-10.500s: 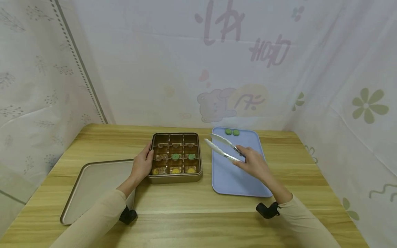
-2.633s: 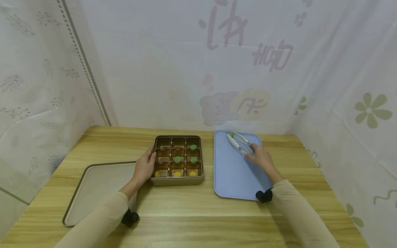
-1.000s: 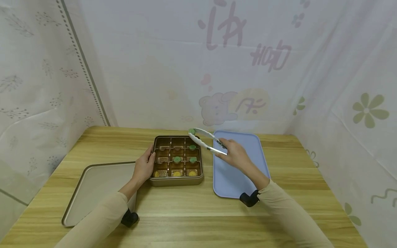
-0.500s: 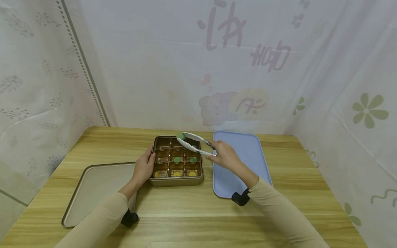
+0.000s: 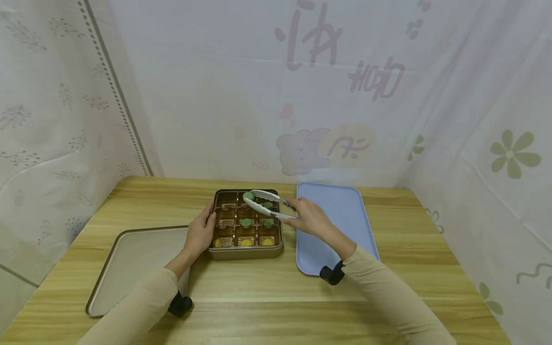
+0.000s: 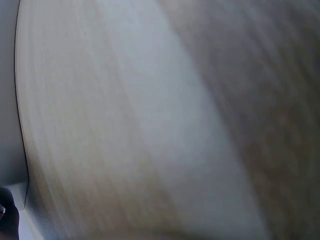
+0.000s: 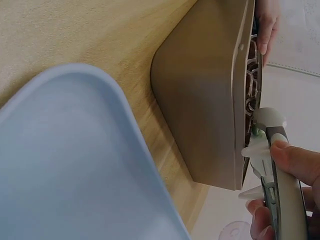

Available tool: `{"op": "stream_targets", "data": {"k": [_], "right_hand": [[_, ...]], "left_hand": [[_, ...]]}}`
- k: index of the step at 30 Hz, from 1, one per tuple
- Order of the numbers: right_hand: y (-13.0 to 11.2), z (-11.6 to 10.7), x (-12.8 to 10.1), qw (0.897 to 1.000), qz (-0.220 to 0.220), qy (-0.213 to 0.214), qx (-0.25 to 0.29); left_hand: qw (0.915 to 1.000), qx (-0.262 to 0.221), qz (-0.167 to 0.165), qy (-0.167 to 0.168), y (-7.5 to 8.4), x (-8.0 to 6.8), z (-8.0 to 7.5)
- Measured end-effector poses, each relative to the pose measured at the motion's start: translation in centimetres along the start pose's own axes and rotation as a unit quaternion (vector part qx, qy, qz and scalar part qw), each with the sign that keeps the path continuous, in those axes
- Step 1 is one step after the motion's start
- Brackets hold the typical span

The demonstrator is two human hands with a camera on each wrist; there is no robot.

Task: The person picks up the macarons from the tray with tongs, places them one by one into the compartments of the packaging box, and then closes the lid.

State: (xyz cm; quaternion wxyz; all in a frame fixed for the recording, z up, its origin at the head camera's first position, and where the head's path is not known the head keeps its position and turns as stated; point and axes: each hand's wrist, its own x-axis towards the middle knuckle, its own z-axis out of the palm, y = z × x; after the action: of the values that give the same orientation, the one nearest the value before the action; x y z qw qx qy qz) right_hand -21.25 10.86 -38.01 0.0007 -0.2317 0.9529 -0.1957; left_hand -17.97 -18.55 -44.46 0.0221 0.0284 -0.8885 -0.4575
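My right hand [image 5: 314, 218] grips white-tipped tongs [image 5: 258, 206], thumb on one arm in the right wrist view. Between the tong tips is a round green cookie [image 5: 248, 196], over the back middle compartment of the bronze tin box [image 5: 246, 252]. Its divided insert bears green cookies at back right, centre and middle right. Along the front row lie yellow cookies [image 5: 246, 242], one per compartment. My left hand [image 5: 201, 234] holds the box's left side, thumb at the rim; its other fingers are mostly hidden. The left wrist view has mainly blurred wood grain.
A blue tray [image 5: 332, 225], bare where it shows, lies right of the box under my right forearm. The box's lid [image 5: 138, 258] lies on the left, partly beneath my left sleeve. The wooden table [image 5: 258, 306] ends at a patterned cloth backdrop [image 5: 215, 96].
My right hand has carried a green cookie in the tongs from the blue tray leftward, then lowered it over the back middle compartment. Earlier, another cookie came into the back right one. Left hand stays.
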Motion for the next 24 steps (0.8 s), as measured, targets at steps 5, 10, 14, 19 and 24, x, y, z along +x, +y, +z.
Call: {"op": "stream_targets", "data": {"k": [5, 10, 14, 19, 24], "right_hand": [[-0.1, -0.26, 0.12, 1.0, -0.012, -0.014, -0.004], [-0.1, -0.33, 0.19, 1.0, -0.014, -0.027, -0.004], [-0.09, -0.33, 0.2, 0.999, -0.014, -0.031, -0.005], [-0.11, -0.37, 0.19, 0.999, -0.013, -0.037, -0.001], [-0.05, -0.32, 0.11, 0.999, -0.007, -0.04, 0.006]], "left_hand": [[1.0, 0.004, -0.001, -0.004, 0.08, -0.06, 0.0], [1.0, 0.006, -0.003, -0.003, 0.11, -0.01, 0.01], [0.9999, 0.008, -0.005, -0.003, 0.1, 0.01, -0.06], [0.9999, 0.007, -0.006, -0.006, 0.18, -0.01, -0.12], [0.9999, 0.007, -0.006, -0.006, 0.17, 0.01, -0.09]]}}
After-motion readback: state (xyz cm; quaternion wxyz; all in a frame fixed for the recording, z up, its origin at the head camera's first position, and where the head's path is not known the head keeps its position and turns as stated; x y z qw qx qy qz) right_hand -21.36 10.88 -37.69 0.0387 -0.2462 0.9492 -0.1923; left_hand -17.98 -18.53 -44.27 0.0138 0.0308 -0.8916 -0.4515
